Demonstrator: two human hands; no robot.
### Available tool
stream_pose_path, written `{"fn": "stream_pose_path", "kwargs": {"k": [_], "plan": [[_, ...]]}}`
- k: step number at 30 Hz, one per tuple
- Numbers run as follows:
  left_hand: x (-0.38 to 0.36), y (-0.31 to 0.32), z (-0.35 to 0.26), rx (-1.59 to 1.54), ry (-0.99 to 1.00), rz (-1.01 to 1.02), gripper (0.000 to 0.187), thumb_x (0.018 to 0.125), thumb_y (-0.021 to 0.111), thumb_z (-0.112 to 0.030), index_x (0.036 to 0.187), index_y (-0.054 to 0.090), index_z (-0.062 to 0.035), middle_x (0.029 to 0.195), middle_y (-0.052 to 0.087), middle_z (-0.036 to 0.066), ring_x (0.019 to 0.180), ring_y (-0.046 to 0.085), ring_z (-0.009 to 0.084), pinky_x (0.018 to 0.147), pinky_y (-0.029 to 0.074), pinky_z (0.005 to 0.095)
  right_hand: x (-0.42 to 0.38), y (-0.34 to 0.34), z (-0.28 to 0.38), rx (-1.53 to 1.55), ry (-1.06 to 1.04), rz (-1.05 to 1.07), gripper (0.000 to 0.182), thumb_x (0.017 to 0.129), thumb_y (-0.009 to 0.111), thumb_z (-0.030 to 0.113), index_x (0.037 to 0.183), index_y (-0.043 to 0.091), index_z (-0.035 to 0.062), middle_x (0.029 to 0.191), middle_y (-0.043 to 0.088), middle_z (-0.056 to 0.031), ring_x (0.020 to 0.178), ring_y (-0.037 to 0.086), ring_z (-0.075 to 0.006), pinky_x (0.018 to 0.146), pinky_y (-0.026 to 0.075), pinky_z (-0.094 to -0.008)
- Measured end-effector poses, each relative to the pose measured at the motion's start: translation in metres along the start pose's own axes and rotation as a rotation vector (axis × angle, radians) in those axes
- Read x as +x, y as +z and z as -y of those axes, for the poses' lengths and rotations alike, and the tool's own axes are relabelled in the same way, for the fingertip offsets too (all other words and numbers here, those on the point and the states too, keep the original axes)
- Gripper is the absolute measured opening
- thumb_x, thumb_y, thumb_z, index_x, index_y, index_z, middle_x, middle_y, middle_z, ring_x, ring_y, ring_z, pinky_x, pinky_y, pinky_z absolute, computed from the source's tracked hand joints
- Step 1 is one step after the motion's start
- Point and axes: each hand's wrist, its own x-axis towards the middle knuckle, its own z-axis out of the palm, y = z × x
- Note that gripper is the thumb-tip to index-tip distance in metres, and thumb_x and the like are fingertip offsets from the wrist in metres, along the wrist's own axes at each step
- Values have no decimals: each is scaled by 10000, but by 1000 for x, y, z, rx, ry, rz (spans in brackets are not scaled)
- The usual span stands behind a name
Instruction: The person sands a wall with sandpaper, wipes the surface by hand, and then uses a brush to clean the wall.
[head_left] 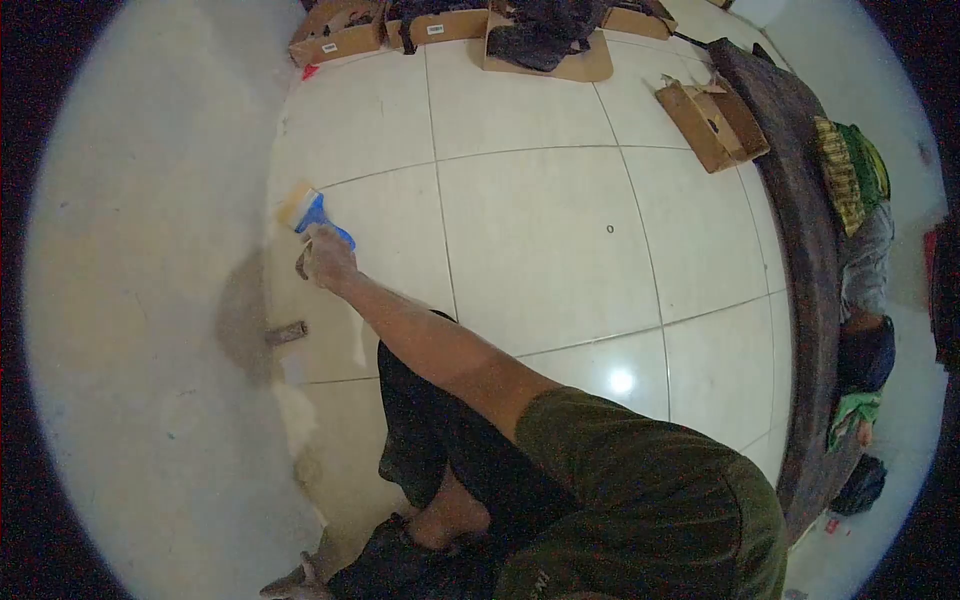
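At the foot of the wall, my right hand (328, 258) is closed around the blue handle of a wide flat paintbrush (312, 208). Its broad cream bristles point away from me, toward the wall's base. My right arm stretches across the tiled floor (540, 250) from an olive short sleeve. At the lower left edge is my left hand (295, 582), dim and partly cut off by the frame, its thumb apart from the fingers. A short brownish tube-like piece (288, 333) lies by the wall just behind my right hand.
Pale plastered wall (150, 300) borders the left. Cardboard boxes (340, 35) with dark contents line the far side; another open box (712, 125) sits at the right. Beside it runs a long dark mattress (805, 300) with cloth items along it. A small ring (610, 229) rests on the tiles.
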Motion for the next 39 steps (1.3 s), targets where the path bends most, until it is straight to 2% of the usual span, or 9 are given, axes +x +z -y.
{"fn": "stream_pose_path", "kwargs": {"k": [5, 11, 15, 17, 22, 32, 36, 37, 39], "plan": [[13, -16, -11, -89, 113, -140, 925, 815, 743, -625, 1507, 451, -85, 1507, 401, 138, 1381, 424, 319, 1069, 471, 446, 1, -9, 9, -451, 184, 51, 504, 832, 681, 234, 1292, 559, 68, 1177, 647, -169, 1199, 594, -382, 936, 492, -537], [35, -38, -25, -264, 271, -338, 861, 826, 771, -574, 1488, 489, -101, 1490, 417, 98, 1381, 435, 258, 1077, 480, 407, 8, 15, -3, -580, 191, -5, 711, 871, 644, 332, 1482, 457, 21, 1467, 504, -225, 1430, 370, -430, 1111, 304, -634], [46, -53, -30, -276, 341, -418, 821, 833, 789, -542, 1476, 513, -112, 1479, 427, 72, 1382, 443, 219, 1081, 485, 383, 5, 11, 3, -579, 312, 44, 605, 1047, 423, 310, 1576, 318, 35, 1622, 338, -223, 1529, 222, -439, 1210, 121, -672], [58, -61, -31, -267, 379, -467, 801, 837, 798, -526, 1470, 525, -117, 1474, 432, 60, 1382, 447, 200, 1084, 488, 370, 38, 44, -38, -600, 306, -10, 602, 1045, 433, 309, 1579, 319, 55, 1629, 335, -204, 1526, 227, -443, 1203, 114, -688], [71, -67, -38, -300, 447, -590, 745, 858, 796, -485, 1453, 548, -114, 1458, 452, 58, 1374, 462, 189, 1087, 489, 365, -5, -19, 4, -736, 332, 85, 636, 986, 527, 346, 1543, 399, 70, 1566, 424, -181, 1436, 377, -394, 1147, 283, -641], [39, 89, -62, -1267, 639, 241, 606, 994, 606, -403, 1413, 531, 28, 1413, 550, 300, 1292, 539, 469, 1071, 444, 556, -67, -20, 15, -741, 217, 159, 536, 985, 569, 266, 1460, 483, 34, 1452, 531, -202, 1252, 579, -345, 1037, 451, -531], [52, 27, -62, -1532, 148, 518, 493, 1003, 623, -266, 1389, 553, 34, 1389, 576, 294, 1263, 569, 440, 1070, 451, 547, -98, -33, 47, -709, 62, 349, 499, 963, 615, 216, 1411, 526, 13, 1342, 628, -209, 1104, 705, -336, 937, 554, -491], [62, 9, -67, -1629, 22, 552, 499, 993, 643, -254, 1392, 551, 31, 1398, 574, 286, 1265, 568, 433, 1073, 451, 540, -105, -14, 77, -778, 292, 255, 471, 938, 638, 181, 1365, 555, 1, 1222, 673, -195, 984, 730, -327, 859, 576, -484], [60, -5, -75, -1691, -111, 432, 558, 956, 678, -273, 1413, 531, 13, 1421, 554, 270, 1304, 531, 425, 1102, 411, 536, -129, -28, 73, -14, 152, 432, 447, 783, 800, 179, 1164, 666, -11, 1046, 726, -153, 854, 738, -273, 838, 586, -441]]}}
